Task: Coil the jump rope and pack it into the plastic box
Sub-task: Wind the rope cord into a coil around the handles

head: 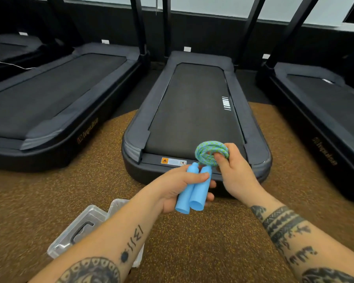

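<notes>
Gripping the two light blue handles (pixel 193 190) side by side, the left hand (pixel 179 189) sits just below the middle of the frame, thumb laid across the top of them and fingers curled beneath; the handles point down and toward the lower left, their open ends clear of the palm. Just to the upper right, the right hand (pixel 234 170) is closed around the coiled rope (pixel 211 152), a teal and green braid wound into a tight ring with the thumb pushed through its centre. A short run of rope joins the coil to the tops of the handles, so the two hands are near each other but not touching.

Behind the hands, the rounded rear edge of the centre treadmill (pixel 194 111) crosses the middle of the frame, its belt running away toward the top. Another treadmill (pixel 49 103) fills the upper left and a third (pixel 323 111) the right edge, with narrow strips of floor between them.

At the lower left, the clear plastic box (pixel 80 227) lies on the speckled brown floor (pixel 213 242), partly covered by the left forearm; whether its lid is on I cannot tell. Open floor spreads across the lower centre, between the forearms and in front of the centre treadmill's edge.
</notes>
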`<state>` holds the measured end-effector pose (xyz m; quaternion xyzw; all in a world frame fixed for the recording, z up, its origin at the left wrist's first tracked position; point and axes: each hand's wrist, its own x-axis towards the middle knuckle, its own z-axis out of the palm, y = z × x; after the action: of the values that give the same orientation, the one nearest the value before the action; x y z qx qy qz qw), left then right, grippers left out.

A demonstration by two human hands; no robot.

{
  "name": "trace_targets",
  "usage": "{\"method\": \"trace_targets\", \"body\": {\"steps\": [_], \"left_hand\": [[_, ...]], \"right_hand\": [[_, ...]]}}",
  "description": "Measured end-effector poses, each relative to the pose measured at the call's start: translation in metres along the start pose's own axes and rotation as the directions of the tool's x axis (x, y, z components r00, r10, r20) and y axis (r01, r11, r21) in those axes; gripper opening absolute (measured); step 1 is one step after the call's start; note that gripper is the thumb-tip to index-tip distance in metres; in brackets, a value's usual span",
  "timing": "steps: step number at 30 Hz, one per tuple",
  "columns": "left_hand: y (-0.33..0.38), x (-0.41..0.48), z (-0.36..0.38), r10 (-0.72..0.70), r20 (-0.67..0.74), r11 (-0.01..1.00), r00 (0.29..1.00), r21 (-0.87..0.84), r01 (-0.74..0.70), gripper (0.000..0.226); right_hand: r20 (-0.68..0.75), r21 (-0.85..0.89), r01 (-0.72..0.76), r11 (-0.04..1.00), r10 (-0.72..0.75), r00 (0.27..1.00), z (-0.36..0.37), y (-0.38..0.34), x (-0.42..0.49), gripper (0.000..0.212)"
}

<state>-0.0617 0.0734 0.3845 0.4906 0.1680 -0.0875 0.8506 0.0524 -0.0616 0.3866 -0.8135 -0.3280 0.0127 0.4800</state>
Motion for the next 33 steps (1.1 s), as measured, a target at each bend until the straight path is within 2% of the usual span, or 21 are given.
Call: {"method": "trace_targets", "body": {"steps": [2, 6, 10, 15, 18, 19, 21, 23, 25, 26, 27, 28, 29, 30, 31, 33], "left_hand": [[0.003, -0.003, -0.001, -0.015, 0.041, 1.000, 0.999, 0.003, 0.015, 0.036], [0.004, -0.004, 0.004, -0.049, 0.079, 0.998, 0.996, -0.035, 0.051, 0.039], [0.004, -0.002, 0.006, -0.119, 0.090, 0.986, 0.989, -0.108, 0.129, 0.039], [0.003, 0.002, 0.005, -0.144, 0.028, 0.955, 0.989, -0.258, 0.146, 0.045], [0.001, 0.004, 0.005, -0.137, 0.060, 0.954, 0.989, -0.261, 0.148, 0.080], [0.000, 0.004, 0.008, -0.120, 0.048, 0.966, 0.992, -0.224, 0.128, 0.078], [-0.004, 0.005, 0.010, -0.069, -0.017, 0.990, 0.997, -0.128, 0.066, 0.057], [-0.008, 0.007, 0.009, -0.012, -0.078, 0.997, 0.997, -0.082, 0.006, 0.048], [-0.009, 0.009, 0.004, 0.062, -0.109, 0.994, 0.992, -0.083, -0.071, 0.042], [-0.006, 0.008, 0.003, 0.108, -0.132, 0.990, 0.985, -0.081, -0.120, 0.035], [-0.004, 0.007, 0.001, 0.158, -0.168, 0.983, 0.973, -0.070, -0.172, 0.028], [-0.002, 0.006, -0.001, 0.204, -0.211, 0.975, 0.956, -0.047, -0.218, 0.024], [-0.001, 0.005, -0.004, 0.244, -0.254, 0.967, 0.936, -0.012, -0.255, 0.025], [0.000, 0.003, -0.007, 0.283, -0.291, 0.958, 0.914, 0.036, -0.285, 0.027], [-0.001, 0.002, -0.011, 0.314, -0.325, 0.949, 0.892, 0.085, -0.303, 0.028], [-0.004, -0.003, -0.019, 0.347, -0.385, 0.938, 0.855, 0.157, -0.310, 0.026]], "right_hand": [[-0.007, -0.083, 0.095, 0.992, -0.096, 0.995, -0.003, -0.001, -0.009, 0.011], [0.088, -0.174, 0.280, 0.944, -0.268, 0.959, -0.009, 0.007, -0.020, 0.042], [0.133, -0.196, 0.464, 0.864, -0.445, 0.885, -0.016, 0.013, -0.025, 0.048], [0.175, -0.193, 0.514, 0.836, -0.486, 0.856, -0.016, 0.020, -0.030, 0.046], [0.259, -0.244, 0.519, 0.820, -0.460, 0.849, -0.016, 0.027, -0.033, 0.049], [0.296, -0.265, 0.529, 0.806, -0.454, 0.840, -0.014, 0.029, -0.034, 0.051], [0.369, -0.292, 0.582, 0.759, -0.472, 0.801, -0.010, 0.031, -0.035, 0.058], [0.421, -0.269, 0.608, 0.747, -0.477, 0.772, -0.009, 0.029, -0.035, 0.069], [0.452, -0.128, 0.501, 0.856, -0.399, 0.798, -0.007, 0.023, -0.037, 0.078], [0.452, 0.042, 0.356, 0.934, -0.335, 0.827, -0.005, 0.019, -0.038, 0.081], [0.423, 0.268, 0.157, 0.951, -0.263, 0.867, -0.002, 0.012, -0.039, 0.081], [0.360, 0.478, -0.017, 0.878, -0.178, 0.916, 0.003, 0.005, -0.040, 0.075], [0.298, 0.606, -0.140, 0.783, -0.060, 0.953, 0.009, -0.002, -0.040, 0.062], [0.265, 0.642, -0.230, 0.731, 0.069, 0.962, 0.017, -0.010, -0.037, 0.045], [0.264, 0.619, -0.305, 0.724, 0.174, 0.949, 0.024, -0.018, -0.034, 0.036], [0.330, 0.552, -0.438, 0.709, 0.296, 0.896, 0.041, -0.031, -0.031, 0.037]]}}
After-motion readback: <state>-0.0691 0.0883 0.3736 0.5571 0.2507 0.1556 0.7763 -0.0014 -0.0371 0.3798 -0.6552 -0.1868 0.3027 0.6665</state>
